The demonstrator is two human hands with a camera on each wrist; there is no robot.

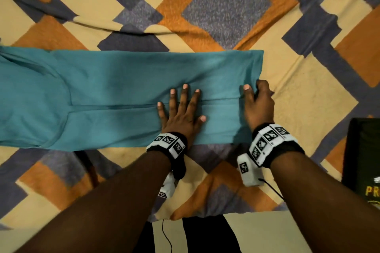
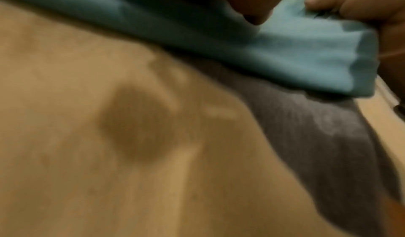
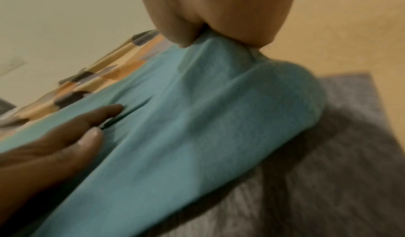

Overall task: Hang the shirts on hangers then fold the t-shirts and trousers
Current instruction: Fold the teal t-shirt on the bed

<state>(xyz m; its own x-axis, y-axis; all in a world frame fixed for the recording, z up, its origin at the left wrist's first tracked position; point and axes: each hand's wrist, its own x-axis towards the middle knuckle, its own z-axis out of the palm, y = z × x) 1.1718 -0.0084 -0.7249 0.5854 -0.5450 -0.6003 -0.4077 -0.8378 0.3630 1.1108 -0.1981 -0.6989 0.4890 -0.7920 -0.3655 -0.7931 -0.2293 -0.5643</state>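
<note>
1. One teal t-shirt (image 1: 115, 80) lies flat across the patterned bedsheet (image 1: 226, 6), folded lengthwise into a long band; its wider end runs off the left edge of the head view and its narrow end stops right of the sheet's middle. The two folded-in sides meet at a line running along the band.
2. Near the band's right end, the left hand (image 1: 182, 113) lies palm down on the cloth with fingers straight and spread, pressing it flat and holding nothing. Its fingertips (image 3: 94, 133) show in the right wrist view resting on the teal fabric (image 3: 197, 128).
3. Just right of it, the right hand (image 1: 259, 103) is at the band's right end, thumb on top and fingers curled under the edge, pinching the cloth. The right wrist view shows the fabric gathered into a peak between thumb and finger (image 3: 241, 15); the left wrist view shows this hand (image 2: 359, 3) clamped on the teal edge (image 2: 317, 50), which is lifted off the sheet (image 2: 87, 136).
4. At the sheet's right edge, well apart from the teal band, lies a dark folded garment (image 1: 364, 160) with yellow lettering, partly out of view.
</note>
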